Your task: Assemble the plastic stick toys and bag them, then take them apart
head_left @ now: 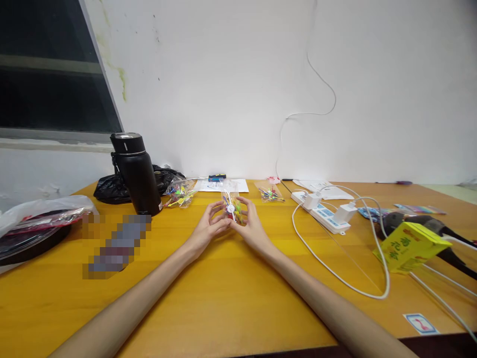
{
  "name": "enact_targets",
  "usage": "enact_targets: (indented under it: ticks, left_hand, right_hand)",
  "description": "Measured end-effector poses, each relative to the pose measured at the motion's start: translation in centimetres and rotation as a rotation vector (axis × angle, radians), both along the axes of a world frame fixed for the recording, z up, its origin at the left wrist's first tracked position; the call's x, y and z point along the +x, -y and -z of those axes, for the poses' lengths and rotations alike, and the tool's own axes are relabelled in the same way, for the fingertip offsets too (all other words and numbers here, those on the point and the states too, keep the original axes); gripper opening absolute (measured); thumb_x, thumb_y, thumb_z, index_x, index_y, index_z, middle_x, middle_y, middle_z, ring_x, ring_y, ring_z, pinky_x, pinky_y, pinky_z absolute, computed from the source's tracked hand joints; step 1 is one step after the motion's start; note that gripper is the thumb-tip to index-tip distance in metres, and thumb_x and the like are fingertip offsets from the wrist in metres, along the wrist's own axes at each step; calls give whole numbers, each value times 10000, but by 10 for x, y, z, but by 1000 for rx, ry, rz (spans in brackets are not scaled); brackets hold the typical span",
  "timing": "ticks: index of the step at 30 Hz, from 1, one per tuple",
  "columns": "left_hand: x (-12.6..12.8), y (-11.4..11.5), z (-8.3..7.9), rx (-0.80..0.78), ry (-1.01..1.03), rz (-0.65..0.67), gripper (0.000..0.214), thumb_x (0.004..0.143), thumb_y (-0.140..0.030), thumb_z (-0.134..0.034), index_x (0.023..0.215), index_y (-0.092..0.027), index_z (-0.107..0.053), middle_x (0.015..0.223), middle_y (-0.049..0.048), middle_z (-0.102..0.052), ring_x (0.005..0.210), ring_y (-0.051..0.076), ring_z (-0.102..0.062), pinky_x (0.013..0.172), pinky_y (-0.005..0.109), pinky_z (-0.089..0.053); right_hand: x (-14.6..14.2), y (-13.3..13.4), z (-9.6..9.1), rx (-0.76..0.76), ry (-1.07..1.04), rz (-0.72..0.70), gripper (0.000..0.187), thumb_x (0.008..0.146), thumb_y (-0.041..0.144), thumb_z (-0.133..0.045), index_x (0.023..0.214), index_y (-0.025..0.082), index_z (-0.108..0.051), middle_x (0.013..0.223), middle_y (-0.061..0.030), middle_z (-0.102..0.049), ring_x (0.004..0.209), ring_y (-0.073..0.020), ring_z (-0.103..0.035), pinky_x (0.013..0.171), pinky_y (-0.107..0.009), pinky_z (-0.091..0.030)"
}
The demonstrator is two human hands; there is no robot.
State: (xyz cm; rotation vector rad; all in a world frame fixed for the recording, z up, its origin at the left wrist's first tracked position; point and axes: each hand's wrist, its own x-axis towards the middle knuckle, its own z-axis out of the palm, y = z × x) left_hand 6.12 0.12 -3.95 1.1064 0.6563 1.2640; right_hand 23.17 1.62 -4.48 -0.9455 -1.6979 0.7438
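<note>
A small clear plastic bag (230, 188) of colourful plastic pieces is in the middle of the table, between my two hands. A white round piece with thin arms (231, 208) shows at its front, with blue, red and green bits around it. My left hand (209, 222) curls round the bag's left side, its fingertips at the edge. From the right, my right hand (251, 223) bends its fingers round the other side. Both thumbs come close together at the bag's near end. The fingers partly hide the contents.
Similar bags (180, 194) (270, 193) lie on either side. Behind are a paper sheet (238, 186) and a screwdriver (217, 177). A black flask (137, 179) stands left. Rightward are a power strip (328, 219), looping white cables (346, 292) and a yellow box (412, 248).
</note>
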Motion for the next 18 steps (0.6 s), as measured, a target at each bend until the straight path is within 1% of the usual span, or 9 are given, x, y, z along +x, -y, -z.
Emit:
enact_targets:
  ticks: [4, 6, 8, 10, 13, 16, 18]
  left_hand:
    - [-3, -4, 4, 2, -7, 0, 519, 797, -244, -787, 1250, -289, -538, 1555, 76, -389, 1379, 292, -489, 1119, 474, -469]
    - [-6, -6, 4, 6, -25, -32, 487, 799, -252, -785, 1228, -279, -556, 1537, 81, -404, 1365, 298, -503, 1107, 487, -484]
    - [-8, -7, 3, 7, -57, -59, 441, 810, -274, -774, 1203, -265, -575, 1518, 91, -422, 1342, 309, -524, 1080, 504, -510]
    - [-10, -6, 0, 10, -89, -76, 406, 818, -290, -765, 1181, -249, -590, 1505, 100, -435, 1324, 316, -539, 1054, 510, -533]
    - [-11, -4, -2, 15, -123, -76, 380, 828, -300, -754, 1169, -235, -598, 1493, 105, -446, 1300, 313, -558, 1022, 498, -560]
    - [-10, -4, -3, 21, -151, -59, 364, 838, -304, -743, 1167, -235, -602, 1486, 101, -457, 1296, 305, -560, 1000, 477, -577]
    - [-10, -4, -2, 24, -164, -39, 363, 833, -304, -745, 1162, -236, -607, 1486, 98, -459, 1303, 306, -552, 993, 473, -580]
  right_hand:
    - [6, -10, 0, 8, -8, 46, 618, 841, 367, -691, 1384, 303, -402, 1443, -87, -430, 1217, -236, -579, 1065, -449, -493]
    - [16, -19, -4, 27, 7, 86, 619, 836, 381, -692, 1377, 299, -404, 1455, -90, -415, 1206, -234, -580, 1046, -439, -504]
    - [33, -31, -8, 74, 40, 158, 610, 826, 389, -693, 1360, 280, -418, 1450, -101, -411, 1218, -242, -562, 1050, -445, -494]
    - [56, -45, -12, 164, 116, 277, 604, 811, 384, -692, 1340, 241, -438, 1415, -124, -437, 1278, -266, -504, 1097, -468, -445]
    - [96, -61, -17, 271, 262, 505, 659, 805, 375, -673, 1382, 179, -422, 1389, -170, -443, 1335, -296, -436, 1151, -488, -366]
    - [131, -72, -14, 265, 377, 660, 700, 823, 407, -634, 1435, 175, -386, 1397, -187, -440, 1324, -319, -450, 1104, -495, -411]
    - [146, -76, -7, 226, 449, 742, 718, 846, 447, -596, 1466, 177, -355, 1422, -200, -431, 1323, -347, -457, 1063, -517, -439]
